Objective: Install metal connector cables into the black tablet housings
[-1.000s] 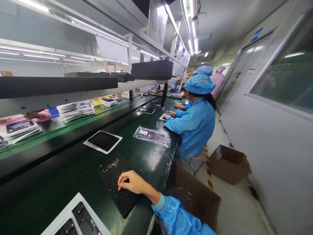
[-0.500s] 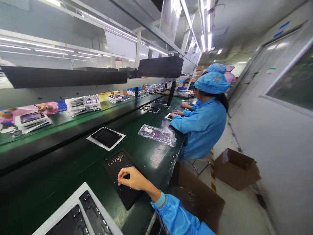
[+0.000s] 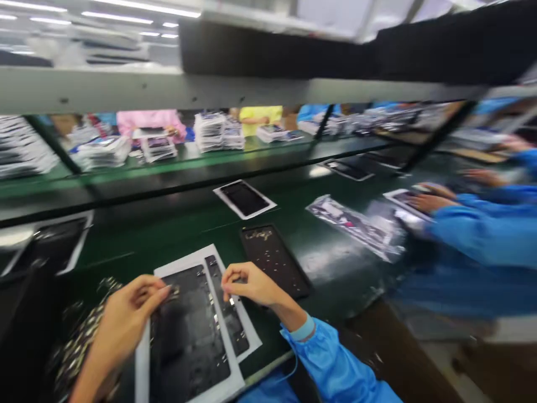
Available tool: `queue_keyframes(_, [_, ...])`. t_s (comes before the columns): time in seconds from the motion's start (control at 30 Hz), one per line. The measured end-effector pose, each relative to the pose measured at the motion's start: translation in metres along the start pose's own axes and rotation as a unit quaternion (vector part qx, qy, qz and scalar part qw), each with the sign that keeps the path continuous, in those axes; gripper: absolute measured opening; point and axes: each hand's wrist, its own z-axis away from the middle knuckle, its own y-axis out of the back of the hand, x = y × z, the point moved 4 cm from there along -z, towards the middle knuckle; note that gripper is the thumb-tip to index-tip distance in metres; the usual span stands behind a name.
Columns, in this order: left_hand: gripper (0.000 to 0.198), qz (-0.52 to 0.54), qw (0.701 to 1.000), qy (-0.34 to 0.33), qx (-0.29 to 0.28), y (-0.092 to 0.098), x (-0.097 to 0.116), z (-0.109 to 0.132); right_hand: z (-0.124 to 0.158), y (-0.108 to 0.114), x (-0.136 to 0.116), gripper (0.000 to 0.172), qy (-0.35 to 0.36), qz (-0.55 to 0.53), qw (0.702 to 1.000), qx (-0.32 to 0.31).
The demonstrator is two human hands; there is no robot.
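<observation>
A black panel in a white frame (image 3: pixel 188 330) lies on the green bench, with a narrower black strip and small metallic parts along it. My left hand (image 3: pixel 130 308) is over its left side, thumb and fingertips pinched on a small metallic part (image 3: pixel 173 292). My right hand (image 3: pixel 249 282) hovers over the narrow strip, fingers pinched together; anything between them is too small to make out. Just behind my right hand lies a black tray (image 3: pixel 272 257) with small bits scattered on it. A heap of small metallic parts (image 3: pixel 81 341) is left of the frame, partly behind my left wrist.
Another framed black panel (image 3: pixel 244 198) lies farther back, with a clear plastic bag (image 3: pixel 356 224) to its right. A framed panel (image 3: pixel 54 243) is at the left. A co-worker's blue sleeves (image 3: pixel 482 229) are at the right. A shelf (image 3: pixel 126 92) crosses above the bench.
The view has swung left. My left hand has come into view, pinching a small part. My right hand has moved from the black tray to the framed panel.
</observation>
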Motion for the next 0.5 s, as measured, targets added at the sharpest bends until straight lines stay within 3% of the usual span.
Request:
queue_keyframes(0.1, [0.04,0.088,0.994,0.057,-0.015,-0.021,-0.022,-0.002,-0.014,-0.022,0.004,0.026,-0.032,0.0,0.998,-0.051])
queue_keyframes(0.23, [0.031,0.119,0.989,0.064,-0.058,-0.042,-0.04,-0.007,-0.026,-0.037,0.013,0.027,-0.047,0.029,0.996,-0.065])
queue_keyframes(0.5, [0.025,0.137,0.981,0.072,-0.114,-0.054,-0.06,-0.01,-0.033,-0.042,0.03,0.016,-0.069,0.073,0.994,-0.052])
